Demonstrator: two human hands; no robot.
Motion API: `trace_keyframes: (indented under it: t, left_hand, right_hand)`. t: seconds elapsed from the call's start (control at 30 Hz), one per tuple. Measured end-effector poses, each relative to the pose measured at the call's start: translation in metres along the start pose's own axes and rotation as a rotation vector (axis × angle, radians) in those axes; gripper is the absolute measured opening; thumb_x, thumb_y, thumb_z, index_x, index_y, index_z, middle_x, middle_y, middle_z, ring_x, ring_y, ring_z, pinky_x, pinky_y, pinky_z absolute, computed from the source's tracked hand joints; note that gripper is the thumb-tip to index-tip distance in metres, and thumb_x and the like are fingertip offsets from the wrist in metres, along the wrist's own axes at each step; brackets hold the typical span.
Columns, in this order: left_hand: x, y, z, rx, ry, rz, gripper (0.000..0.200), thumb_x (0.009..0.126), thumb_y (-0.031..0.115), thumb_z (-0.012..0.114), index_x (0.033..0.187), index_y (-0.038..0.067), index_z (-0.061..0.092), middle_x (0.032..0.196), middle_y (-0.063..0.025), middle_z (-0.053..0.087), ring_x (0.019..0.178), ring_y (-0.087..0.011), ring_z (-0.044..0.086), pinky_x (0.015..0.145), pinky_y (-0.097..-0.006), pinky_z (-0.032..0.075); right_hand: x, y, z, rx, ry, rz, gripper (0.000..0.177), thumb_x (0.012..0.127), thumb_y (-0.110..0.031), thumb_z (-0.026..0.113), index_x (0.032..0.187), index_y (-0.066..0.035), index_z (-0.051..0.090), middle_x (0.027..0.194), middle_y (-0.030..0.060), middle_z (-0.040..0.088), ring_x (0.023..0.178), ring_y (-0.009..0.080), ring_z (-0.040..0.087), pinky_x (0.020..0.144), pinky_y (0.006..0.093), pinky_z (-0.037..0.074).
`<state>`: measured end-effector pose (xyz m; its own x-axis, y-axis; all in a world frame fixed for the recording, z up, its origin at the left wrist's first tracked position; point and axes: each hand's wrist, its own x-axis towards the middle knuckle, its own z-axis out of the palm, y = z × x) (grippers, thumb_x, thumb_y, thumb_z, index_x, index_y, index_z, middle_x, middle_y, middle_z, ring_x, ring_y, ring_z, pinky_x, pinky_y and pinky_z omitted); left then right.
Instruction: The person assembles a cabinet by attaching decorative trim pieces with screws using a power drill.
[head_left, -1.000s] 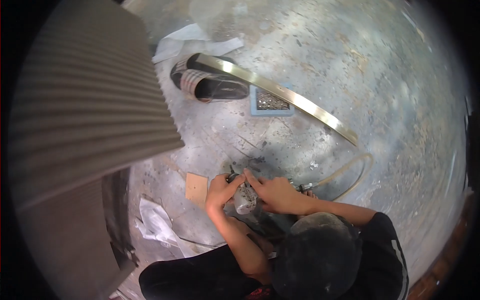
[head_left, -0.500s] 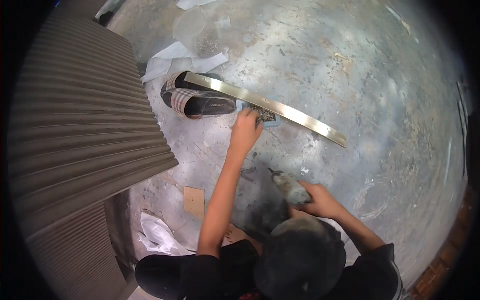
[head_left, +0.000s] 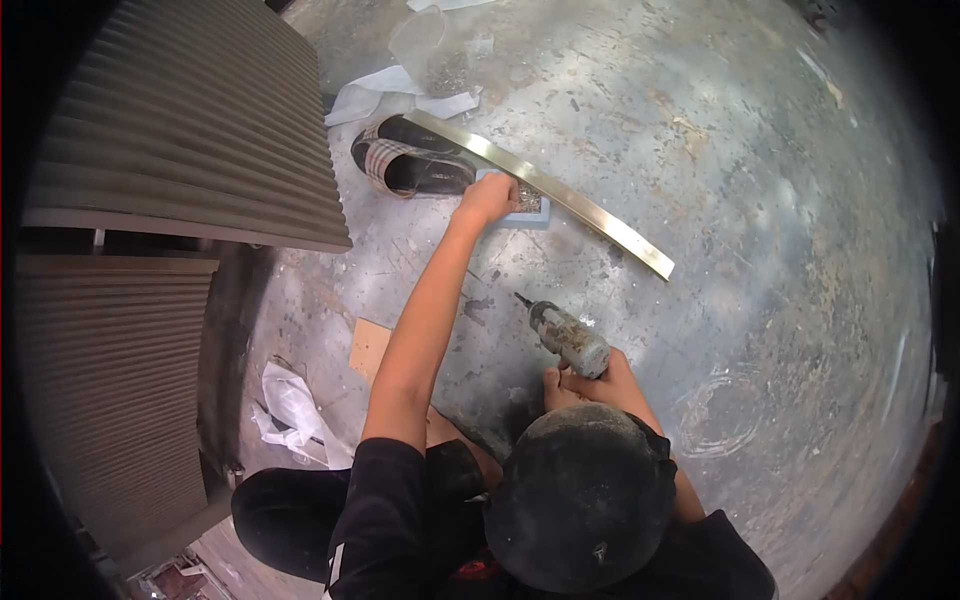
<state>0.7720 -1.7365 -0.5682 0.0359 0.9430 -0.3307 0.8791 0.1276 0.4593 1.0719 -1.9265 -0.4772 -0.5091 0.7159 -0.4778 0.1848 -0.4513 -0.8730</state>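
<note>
— Where has the left hand (head_left: 487, 200) got to?

— Stretched right out across the floor (head_left: 760, 220), arm nearly straight, sitting on the small blue tray (head_left: 532, 217). The fingers are bent down into the screws (head_left: 529, 201) in it.

— Has it got hold of one?

— Can't tell from here. The knuckles cover the fingertips, so whether they're pinched together on anything is hidden.

— And the tray itself?

— On the floor, tucked against the near edge of the long metal strip (head_left: 580, 205). One end of that strip rests over a checked sandal (head_left: 415, 165), just left of the tray.

— What about the right hand (head_left: 598, 385)?

— Pulled in close to the body, just ahead of the dark cap (head_left: 580, 495). It's wrapped tight round the back of the driver (head_left: 568, 338), fingers closed on the grip.

— Which way is the driver pointing?

— Bit up and away, tilted towards the tray, with its tip off the floor. It's well apart from the left hand.

— Anything else round there?

— A ribbed panel (head_left: 190, 130) fills the left side. A scrap of card (head_left: 367, 347) lies by the left elbow, crumpled white paper (head_left: 290, 410) a little further left, and a clear bag (head_left: 440, 60) sits beyond the sandal.
</note>
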Motion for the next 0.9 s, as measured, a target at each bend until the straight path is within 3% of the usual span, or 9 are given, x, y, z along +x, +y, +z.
trace_keyframes:
  t: [0.3, 0.4, 0.5, 0.53, 0.63, 0.73, 0.83, 0.9]
  left_hand:
    - [-0.022, -0.003, 0.016, -0.179, 0.353, 0.245, 0.009, 0.077, 0.006, 0.065, 0.085, 0.001, 0.064, 0.093, -0.0176, 0.064, 0.093, -0.0397, 0.061, 0.081, -0.0446, 0.05]
    - [-0.029, 0.002, 0.016, -0.233, 0.571, 0.283, 0.011, 0.079, 0.005, 0.063, 0.088, -0.002, 0.062, 0.086, -0.0202, 0.064, 0.082, -0.0369, 0.065, 0.072, -0.0441, 0.051]
    - [-0.056, 0.025, 0.006, -0.556, 0.608, -0.014, 0.01, 0.081, 0.005, 0.063, 0.083, -0.003, 0.06, 0.08, -0.0156, 0.066, 0.067, -0.0183, 0.064, 0.062, -0.0307, 0.05]
    - [-0.07, 0.036, -0.001, -0.789, 0.5, -0.099, 0.009, 0.085, 0.006, 0.062, 0.085, -0.003, 0.063, 0.08, -0.0123, 0.067, 0.063, -0.0109, 0.061, 0.058, -0.0242, 0.048]
    - [-0.095, 0.032, 0.0, -1.207, 0.197, -0.166, 0.014, 0.089, 0.009, 0.065, 0.093, -0.005, 0.066, 0.08, -0.0089, 0.067, 0.065, -0.0114, 0.061, 0.057, -0.0204, 0.047]
    - [-0.117, 0.046, -0.009, -1.381, 0.001, -0.233, 0.024, 0.091, 0.016, 0.067, 0.1, -0.006, 0.066, 0.08, -0.0068, 0.066, 0.063, -0.0093, 0.058, 0.054, -0.0191, 0.042]
    - [-0.125, 0.047, -0.024, -1.277, -0.073, -0.138, 0.028, 0.091, 0.025, 0.07, 0.092, -0.003, 0.066, 0.076, -0.0022, 0.061, 0.059, -0.0056, 0.05, 0.049, -0.019, 0.036]
    - [-0.129, 0.051, -0.033, -1.112, -0.086, -0.189, 0.029, 0.091, 0.028, 0.07, 0.087, -0.001, 0.065, 0.073, 0.0006, 0.057, 0.056, -0.0044, 0.044, 0.046, -0.0196, 0.032]
  right_hand:
    - [-0.01, -0.004, -0.012, 0.093, -0.01, -0.017, 0.044, 0.075, -0.006, 0.074, 0.116, 0.001, 0.061, 0.102, 0.0062, 0.067, 0.096, 0.0136, 0.059, 0.088, 0.0298, 0.047]
    - [-0.012, -0.006, -0.014, 0.055, 0.005, -0.102, 0.047, 0.073, -0.007, 0.075, 0.117, 0.002, 0.06, 0.103, 0.0075, 0.066, 0.098, 0.0153, 0.059, 0.089, 0.0311, 0.046]
    - [-0.015, -0.012, -0.021, -0.065, 0.0, -0.215, 0.052, 0.068, -0.008, 0.076, 0.117, 0.003, 0.06, 0.106, 0.0119, 0.065, 0.099, 0.0202, 0.062, 0.089, 0.0326, 0.047]
    - [-0.011, -0.004, -0.027, -0.151, -0.012, -0.261, 0.054, 0.066, -0.008, 0.076, 0.117, 0.003, 0.06, 0.107, 0.0137, 0.065, 0.099, 0.023, 0.063, 0.089, 0.033, 0.047]
    - [-0.008, -0.018, -0.025, -0.446, -0.009, -0.414, 0.059, 0.061, -0.006, 0.075, 0.118, 0.001, 0.06, 0.109, 0.0163, 0.063, 0.097, 0.0319, 0.064, 0.085, 0.0359, 0.05]
    - [-0.004, -0.02, -0.008, -0.626, 0.033, -0.475, 0.062, 0.058, -0.006, 0.073, 0.118, -0.004, 0.06, 0.108, 0.0142, 0.062, 0.094, 0.0367, 0.062, 0.079, 0.0402, 0.052]
    - [0.005, -0.01, 0.01, -0.721, 0.101, -0.546, 0.064, 0.057, -0.006, 0.072, 0.119, -0.008, 0.059, 0.107, 0.0111, 0.061, 0.091, 0.0361, 0.063, 0.074, 0.0432, 0.053]
    - [0.012, -0.005, 0.015, -0.776, 0.129, -0.594, 0.064, 0.057, -0.006, 0.071, 0.12, -0.01, 0.058, 0.107, 0.0098, 0.061, 0.09, 0.0348, 0.063, 0.073, 0.0438, 0.053]
